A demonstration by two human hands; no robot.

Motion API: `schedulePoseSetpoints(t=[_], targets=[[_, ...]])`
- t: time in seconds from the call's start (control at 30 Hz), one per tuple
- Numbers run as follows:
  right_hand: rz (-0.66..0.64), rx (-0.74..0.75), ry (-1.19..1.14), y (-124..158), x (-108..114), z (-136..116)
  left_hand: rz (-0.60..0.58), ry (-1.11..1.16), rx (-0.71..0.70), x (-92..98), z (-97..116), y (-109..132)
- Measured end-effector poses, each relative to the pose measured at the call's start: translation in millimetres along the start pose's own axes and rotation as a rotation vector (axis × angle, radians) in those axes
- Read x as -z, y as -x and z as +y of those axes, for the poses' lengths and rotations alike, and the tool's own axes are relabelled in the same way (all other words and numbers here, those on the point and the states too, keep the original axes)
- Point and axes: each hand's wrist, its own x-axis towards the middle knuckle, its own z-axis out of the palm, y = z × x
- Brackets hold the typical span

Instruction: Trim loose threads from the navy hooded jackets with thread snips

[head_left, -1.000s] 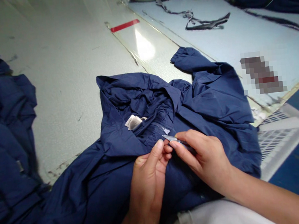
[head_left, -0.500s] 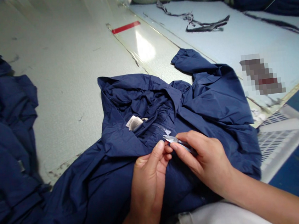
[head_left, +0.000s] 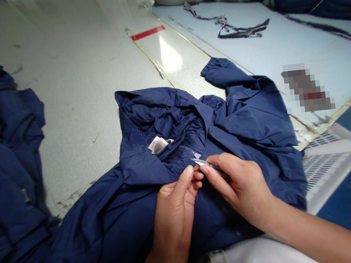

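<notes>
A navy blue hooded jacket (head_left: pixel 243 120) lies crumpled over the table edge and my lap. Its hood opening faces up, showing a white label (head_left: pixel 158 145) and a zipper (head_left: pixel 190 150) inside. My left hand (head_left: pixel 175 207) is closed in a pinch at the jacket's edge below the zipper; the fingertips hide the exact bit of cloth. In my right hand (head_left: pixel 242 183) are small metal thread snips (head_left: pixel 201 162), their pointed blades aimed left, just above my left fingertips. The snips' handles are mostly covered by my fingers.
More navy garments (head_left: pixel 4 145) are heaped at the left. A pale table (head_left: pixel 72 75) carries red tape (head_left: pixel 148 32). Dark cords (head_left: pixel 243 30) and a blurred-out item (head_left: pixel 309 90) lie on its right part. A white plastic basket (head_left: pixel 349 146) stands below the right edge.
The outline of the snips' blades looks slightly narrower than before. Both hands and the jacket have stayed in nearly the same place.
</notes>
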Motion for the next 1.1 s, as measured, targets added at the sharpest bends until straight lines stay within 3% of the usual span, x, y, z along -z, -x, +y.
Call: schedulePoseSetpoints(t=[0.2, 0.43, 0.67, 0.77, 0.9, 1.1], targets=[[0.062, -0.111, -0.151, -4.7, 4.1, -3.2, -0.004, -0.020, -0.013, -2.3, 1.8, 1.8], [-0.031, -0.113, -0.434, -26.2, -0.7, -1.8, -0.015, -0.046, -0.039, 0.4, 2.1, 1.7], [-0.092, -0.075, -0.418, -30.4, -2.7, -3.4, -0.041, -0.055, -0.028, 3.6, 2.8, 2.5], [-0.143, -0.196, -0.564, -31.9, 3.4, -0.5, -0.011, -0.010, -0.025, 4.7, 2.8, 2.6], [-0.088, -0.303, -0.635, -33.3, 12.1, 7.0, 0.022, 0.058, -0.021, 4.5, 3.1, 3.6], [-0.055, -0.146, -0.519, -31.8, 5.1, 2.3, -0.027, 0.024, -0.030, 4.1, 4.0, 4.0]])
